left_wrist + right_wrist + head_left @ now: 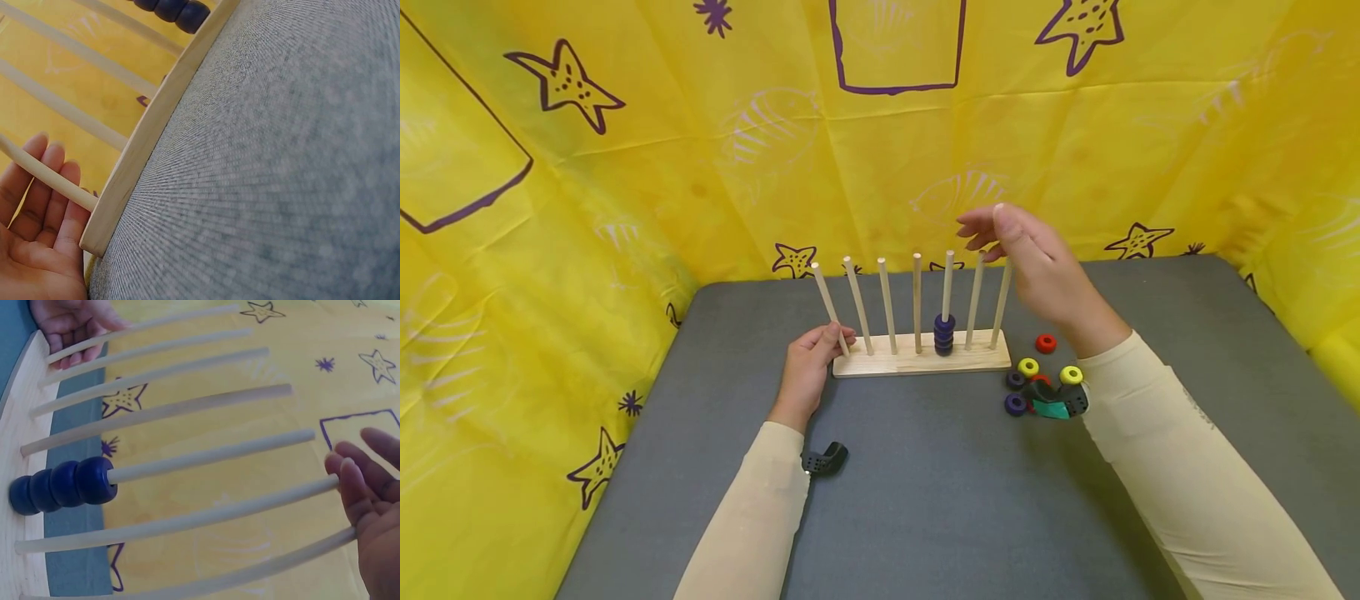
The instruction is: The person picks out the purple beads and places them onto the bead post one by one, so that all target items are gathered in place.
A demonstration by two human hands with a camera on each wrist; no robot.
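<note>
A pale wooden rack [887, 363] with a row of several upright pegs stands on the grey table. Several dark blue beads [944, 335] are stacked at the bottom of one peg right of the middle. My left hand [811, 367] is at the rack's left end, its extended fingers behind the leftmost peg [53, 178] near its base. Raised at the right side, my right hand [1037, 262] has loosely bent fingers beside the tops of the two rightmost pegs. No bead shows in its fingers [356, 487].
Loose beads lie to the right of the rack: a red bead [1046, 343], yellow beads [1028, 367] and blue beads [1016, 405]. The right wrist's black camera mount [1075, 400] partly covers some of them. Behind the table hangs a yellow printed cloth [662, 167].
</note>
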